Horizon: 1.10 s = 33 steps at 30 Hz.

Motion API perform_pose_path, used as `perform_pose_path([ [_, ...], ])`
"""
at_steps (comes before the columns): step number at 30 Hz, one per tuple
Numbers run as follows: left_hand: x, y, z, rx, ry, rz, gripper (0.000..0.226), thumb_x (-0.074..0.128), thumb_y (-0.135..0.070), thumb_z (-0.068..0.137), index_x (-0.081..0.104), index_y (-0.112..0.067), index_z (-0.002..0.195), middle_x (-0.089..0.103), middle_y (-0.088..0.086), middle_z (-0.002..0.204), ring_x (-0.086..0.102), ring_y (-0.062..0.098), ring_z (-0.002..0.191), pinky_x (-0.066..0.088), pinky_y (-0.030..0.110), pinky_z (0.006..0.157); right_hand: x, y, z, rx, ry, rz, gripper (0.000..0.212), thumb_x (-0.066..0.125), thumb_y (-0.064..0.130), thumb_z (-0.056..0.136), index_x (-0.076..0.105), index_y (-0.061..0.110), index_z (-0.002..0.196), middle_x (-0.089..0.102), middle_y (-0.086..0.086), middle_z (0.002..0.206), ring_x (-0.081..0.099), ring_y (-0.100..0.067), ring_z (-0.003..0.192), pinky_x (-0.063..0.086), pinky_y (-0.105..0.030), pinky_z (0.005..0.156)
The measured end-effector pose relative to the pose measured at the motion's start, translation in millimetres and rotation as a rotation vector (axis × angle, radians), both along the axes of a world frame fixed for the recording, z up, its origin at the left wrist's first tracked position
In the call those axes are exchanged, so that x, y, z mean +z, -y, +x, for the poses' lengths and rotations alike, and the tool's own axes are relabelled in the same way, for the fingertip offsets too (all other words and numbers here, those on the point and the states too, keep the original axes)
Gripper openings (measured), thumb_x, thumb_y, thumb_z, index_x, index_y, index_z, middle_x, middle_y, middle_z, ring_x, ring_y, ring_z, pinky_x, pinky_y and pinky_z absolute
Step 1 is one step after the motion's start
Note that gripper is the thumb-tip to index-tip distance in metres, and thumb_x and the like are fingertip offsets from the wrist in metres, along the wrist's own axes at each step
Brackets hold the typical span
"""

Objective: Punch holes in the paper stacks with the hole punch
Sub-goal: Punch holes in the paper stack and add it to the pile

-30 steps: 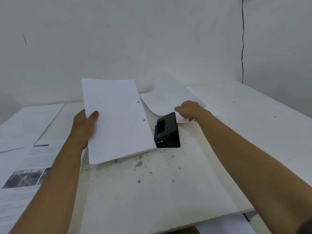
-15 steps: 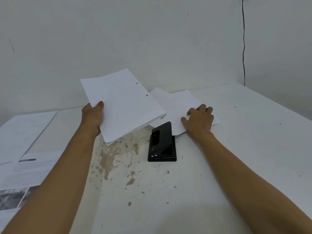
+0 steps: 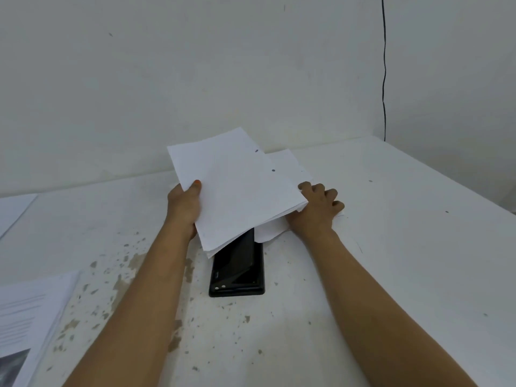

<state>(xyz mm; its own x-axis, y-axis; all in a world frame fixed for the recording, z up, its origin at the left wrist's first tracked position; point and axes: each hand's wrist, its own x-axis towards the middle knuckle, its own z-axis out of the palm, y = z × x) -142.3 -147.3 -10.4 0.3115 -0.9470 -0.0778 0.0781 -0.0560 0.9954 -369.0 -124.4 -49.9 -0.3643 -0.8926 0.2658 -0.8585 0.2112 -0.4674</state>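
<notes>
Two hands work: left hand (image 3: 183,208) fingers clamp the punched stack (image 3: 234,188), hiding the hole punch (image 3: 237,270) at 12 o'clock; right hand (image 3: 317,209) fingers spread, pressing loose sheets (image 3: 282,163).

White punched stack (image 3: 237,185) over blk punch (image 3: 237,270)

A plain office-like workroom, bare and unfurnished-looking. A white table (image 3: 391,219), its paint chipped and speckled brown, fills a corner between two blank white walls (image 3: 195,79). A thin black cable (image 3: 384,68) runs down that corner. Printed sheets (image 3: 25,317) lie at the table's left edge, and a black punch (image 3: 237,272) sits mid-table.
</notes>
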Motion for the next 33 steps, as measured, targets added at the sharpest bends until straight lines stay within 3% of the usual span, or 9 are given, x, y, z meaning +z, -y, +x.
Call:
perform_pose_path([
  [3,-8.4,-1.7,-0.6,0.036,-0.039,0.010,0.017,0.052,-0.027,0.097,0.057,-0.020,0.112,0.063,-0.007,0.093,0.063,0.013,0.080,0.048,0.025,0.056,2.3,-1.1,2.8,-0.038,0.009,0.030,0.054,0.043,0.046,0.074,0.050,0.018,0.119,0.047,-0.009,0.120,0.034,-0.031,0.109,0.023,-0.041,0.083],
  [5,-11.5,-2.8,-0.5,0.049,-0.049,0.011,0.017,0.051,-0.027,0.097,0.056,-0.020,0.112,0.063,-0.007,0.092,0.062,0.012,0.078,0.047,0.023,0.054,1.2,-0.9,3.2,-0.038,-0.015,0.033,0.049,0.046,0.046,0.077,0.052,0.017,0.116,0.050,-0.008,0.118,0.034,-0.031,0.109,0.023,-0.041,0.084],
  [8,-11.3,-1.4,-0.7,0.055,-0.091,0.014,0.021,0.051,-0.027,0.097,0.057,-0.018,0.116,0.064,-0.006,0.095,0.063,0.013,0.082,0.048,0.025,0.057,0.4,1.3,3.5,-0.068,-0.014,0.020,0.046,0.055,0.045,0.083,0.051,0.016,0.118,0.049,-0.009,0.117,0.035,-0.032,0.110,0.023,-0.042,0.084],
  [12,-13.2,-0.1,-2.0,0.076,-0.065,-0.019,0.022,0.049,-0.028,0.099,0.056,-0.019,0.117,0.063,-0.010,0.095,0.063,0.010,0.082,0.048,0.023,0.059,-2.0,3.4,5.3,-0.074,-0.046,0.031,0.045,0.052,0.049,0.085,0.051,0.016,0.117,0.050,-0.008,0.120,0.034,-0.032,0.112,0.024,-0.043,0.085],
  [17,-17.2,-1.6,-2.1,0.107,-0.022,-0.080,0.023,0.044,-0.025,0.099,0.056,-0.018,0.118,0.063,-0.008,0.099,0.062,0.011,0.088,0.050,0.027,0.075,-2.6,4.7,4.7,-0.073,-0.046,0.036,0.044,0.051,0.049,0.086,0.053,0.017,0.116,0.052,-0.006,0.124,0.034,-0.032,0.115,0.023,-0.044,0.088],
  [22,-15.9,2.4,-1.8,0.137,-0.103,-0.037,0.015,0.043,-0.017,0.093,0.055,-0.016,0.085,0.056,-0.006,0.078,0.054,0.010,0.066,0.041,0.021,0.053,-2.4,4.8,4.5,-0.114,-0.031,0.063,0.048,0.050,0.051,0.085,0.049,0.016,0.119,0.050,-0.007,0.120,0.033,-0.032,0.114,0.023,-0.044,0.088],
  [27,-15.1,1.0,-3.3,0.150,-0.154,-0.025,0.019,0.043,-0.015,0.093,0.050,-0.017,0.075,0.052,-0.006,0.072,0.049,0.008,0.058,0.038,0.012,0.040,2.1,5.2,4.9,-0.188,0.000,0.047,0.039,0.055,0.040,0.087,0.051,0.015,0.116,0.048,-0.009,0.118,0.035,-0.032,0.113,0.024,-0.043,0.087],
  [33,-15.7,0.5,-1.1,0.137,-0.199,-0.028,0.016,0.044,-0.015,0.090,0.053,-0.017,0.078,0.056,-0.004,0.074,0.054,0.012,0.063,0.043,0.022,0.053,6.3,4.5,-0.7,-0.270,0.087,-0.035,0.028,0.048,0.016,0.090,0.055,0.019,0.116,0.057,-0.003,0.109,0.048,-0.025,0.105,0.024,-0.042,0.091],
])
